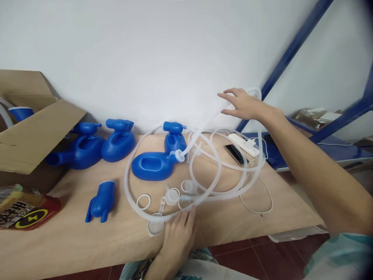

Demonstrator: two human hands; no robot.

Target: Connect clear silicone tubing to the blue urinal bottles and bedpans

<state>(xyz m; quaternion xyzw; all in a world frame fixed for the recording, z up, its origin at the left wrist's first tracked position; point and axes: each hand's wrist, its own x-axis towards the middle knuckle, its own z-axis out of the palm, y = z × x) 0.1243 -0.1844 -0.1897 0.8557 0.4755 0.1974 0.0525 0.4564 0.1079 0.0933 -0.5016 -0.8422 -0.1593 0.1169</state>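
Note:
My right hand [241, 104] is raised in front of the wall, fingers spread, against an arched length of clear plastic hose [215, 163]. One hose end meets the white cap on the neck of a blue plastic urinal bottle [152, 166] lying on its side. The remaining hose lies in wide loops over the table. My left hand [180, 229] rests near the front edge, fingers stretched out by the hose's front loop. Close to it are white caps [171, 196], a round lid [155, 225] and a white ring [143, 202]. Behind the lying bottle stands another blue bottle [175, 142].
At left stand more blue bottles [119, 144], a separate blue spout piece [103, 200], an open cardboard box [37, 132] and a printed package [26, 208]. A phone [234, 154], power strip [243, 144] and cable [271, 200] lie at right, near a blue metal frame [291, 52].

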